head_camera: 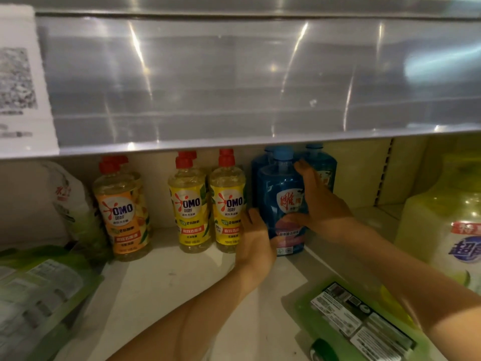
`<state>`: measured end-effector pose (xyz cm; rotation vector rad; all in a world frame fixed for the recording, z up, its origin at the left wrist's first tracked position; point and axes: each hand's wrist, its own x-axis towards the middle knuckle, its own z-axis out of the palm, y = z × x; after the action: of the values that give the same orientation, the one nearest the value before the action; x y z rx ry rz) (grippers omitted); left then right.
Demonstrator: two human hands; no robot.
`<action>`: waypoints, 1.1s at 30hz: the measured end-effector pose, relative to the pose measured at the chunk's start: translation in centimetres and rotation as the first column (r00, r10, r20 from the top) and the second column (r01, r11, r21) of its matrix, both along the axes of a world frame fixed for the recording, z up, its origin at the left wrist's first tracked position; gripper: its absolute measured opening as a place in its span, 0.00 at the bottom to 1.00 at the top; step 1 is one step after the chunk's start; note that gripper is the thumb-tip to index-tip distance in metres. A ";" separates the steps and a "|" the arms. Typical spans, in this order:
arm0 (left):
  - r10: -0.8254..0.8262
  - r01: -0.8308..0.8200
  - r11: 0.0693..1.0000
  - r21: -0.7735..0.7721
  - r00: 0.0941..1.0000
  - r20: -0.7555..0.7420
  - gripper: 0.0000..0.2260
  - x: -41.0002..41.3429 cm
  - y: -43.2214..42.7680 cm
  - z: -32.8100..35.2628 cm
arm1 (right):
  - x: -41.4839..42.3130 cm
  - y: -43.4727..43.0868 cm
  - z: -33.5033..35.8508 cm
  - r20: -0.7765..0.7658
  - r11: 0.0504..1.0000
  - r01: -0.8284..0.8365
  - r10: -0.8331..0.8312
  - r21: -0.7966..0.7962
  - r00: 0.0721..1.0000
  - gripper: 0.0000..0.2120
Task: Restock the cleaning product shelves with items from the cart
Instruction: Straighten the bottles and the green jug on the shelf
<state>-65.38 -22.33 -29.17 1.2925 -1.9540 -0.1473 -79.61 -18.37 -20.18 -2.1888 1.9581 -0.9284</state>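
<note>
A blue dish-soap bottle [282,188] with a blue cap stands upright on the white shelf [166,280], in front of two more blue bottles [321,162]. My right hand [316,201] wraps its right side, fingers up along the shoulder and thumb across the label. My left hand [256,238] holds the bottle's lower left side near the base. Two yellow OMO bottles [208,201] with red caps stand just left of it, and an orange-label OMO bottle [122,209] stands further left.
The metal underside of the upper shelf [234,82] hangs low overhead. A white refill pouch [70,201] leans at far left above green packs [39,295]. A green bottle [359,321] lies flat at front right. A large pale yellow-green jug [447,225] stands at right.
</note>
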 end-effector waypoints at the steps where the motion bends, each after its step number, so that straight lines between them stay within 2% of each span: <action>1: -0.030 0.030 0.999 0.036 0.999 -0.019 0.29 0.2 -0.1 0.0 | 0.1 0.1 0.0 -0.003 1.000 0.000 0.000 0.005 1.000 0.53; 5: -0.128 0.146 0.981 0.124 0.982 -0.140 0.33 0.8 1.9 0.8 | 0.7 1.7 -0.2 -0.160 0.995 0.087 -0.079 0.044 0.984 0.54; 8: -0.179 0.180 0.964 0.196 0.984 -0.021 0.37 1.5 4.6 1.4 | 0.8 3.9 -0.6 -0.232 0.991 0.084 -0.058 0.102 0.971 0.53; 11: -0.284 0.264 0.921 0.287 0.958 0.028 0.35 2.8 6.6 1.5 | 0.2 6.7 -1.1 -0.164 0.989 -0.092 0.111 0.119 0.980 0.38; 13: -0.434 0.399 0.851 0.341 0.900 0.029 0.32 3.9 7.6 1.6 | -0.3 8.9 -1.4 -0.041 0.956 -0.212 0.224 0.204 0.974 0.28; 15: -0.616 0.550 0.741 0.385 0.786 0.061 0.30 4.8 8.4 1.8 | -0.9 10.9 -1.7 0.040 0.899 -0.301 0.304 0.319 0.952 0.26; 17: -0.742 0.659 0.646 0.385 0.659 0.118 0.29 5.4 8.7 1.7 | -1.8 12.9 -1.9 0.057 0.812 -0.347 0.364 0.470 0.930 0.31; 19: -0.790 0.708 0.598 0.375 0.599 0.130 0.27 5.5 9.0 1.5 | -2.7 15.0 -2.4 0.026 0.739 -0.334 0.394 0.585 0.919 0.39; 20: -0.802 0.725 0.586 0.360 0.581 0.136 0.25 5.4 9.1 1.4 | -2.9 15.8 -2.8 0.001 0.732 -0.317 0.396 0.603 0.918 0.42; 24: -0.801 0.742 0.599 0.300 0.557 0.221 0.24 5.0 9.1 1.0 | -2.5 17.7 -4.9 -0.111 0.835 -0.267 0.360 0.480 0.926 0.49; 27: -0.784 0.734 0.620 0.278 0.565 0.258 0.24 4.8 9.1 0.8 | -2.2 17.8 -5.7 -0.092 0.899 -0.253 0.303 0.357 0.949 0.48; 31: -0.783 0.730 0.622 0.283 0.593 0.188 0.25 4.9 9.3 1.0 | -2.0 17.5 -5.7 0.043 0.922 -0.300 0.299 0.244 0.953 0.42; 33: -0.771 0.725 0.632 0.273 0.625 0.123 0.25 5.1 9.4 1.5 | -2.1 16.9 -5.5 0.246 0.915 -0.363 0.317 0.174 0.916 0.34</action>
<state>-60.32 -12.94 -27.66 0.5055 -2.6464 -0.6510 -81.74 -1.52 -25.65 -2.1115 1.4415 -0.8114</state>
